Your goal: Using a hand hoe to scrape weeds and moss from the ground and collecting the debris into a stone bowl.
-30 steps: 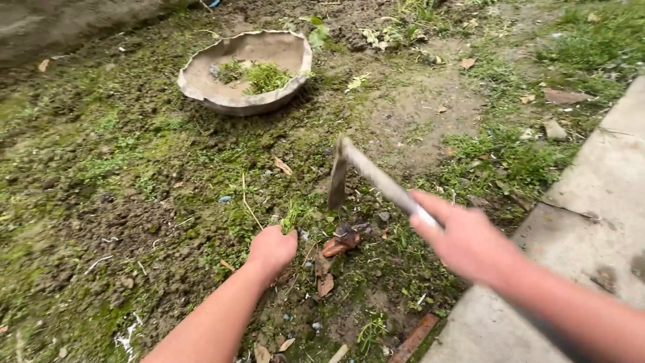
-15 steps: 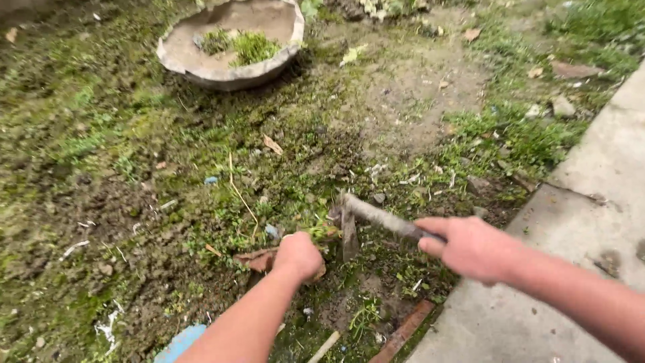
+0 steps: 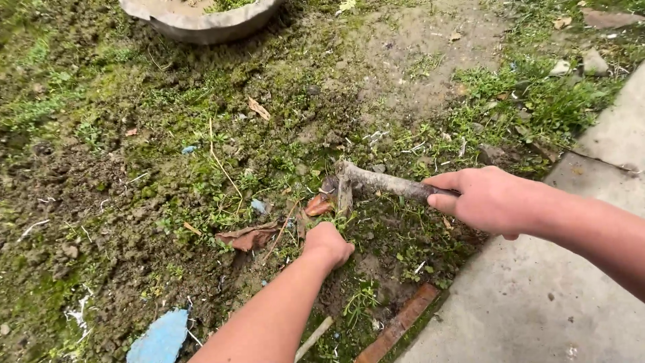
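At frame centre, a small hoe (image 3: 376, 183) is gripped by the closed right hand (image 3: 487, 199). Weeds (image 3: 339, 225) are clutched in the fisted left hand (image 3: 327, 245). A basin (image 3: 201, 17) is seen at the upper left.

Left forearm: bare, no sleeve seen.
Right forearm: bare, no sleeve seen.
Hands (image 3: 327, 245): no gloves worn.

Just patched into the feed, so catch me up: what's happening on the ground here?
A person is crouched over a mossy, weedy patch of soil. The right hand grips the handle of a small hoe, whose blade is down in the ground. The left hand is closed low among the weeds right beside the blade. A battered pan holding some greens sits at the top edge, and a concrete slab borders the right.
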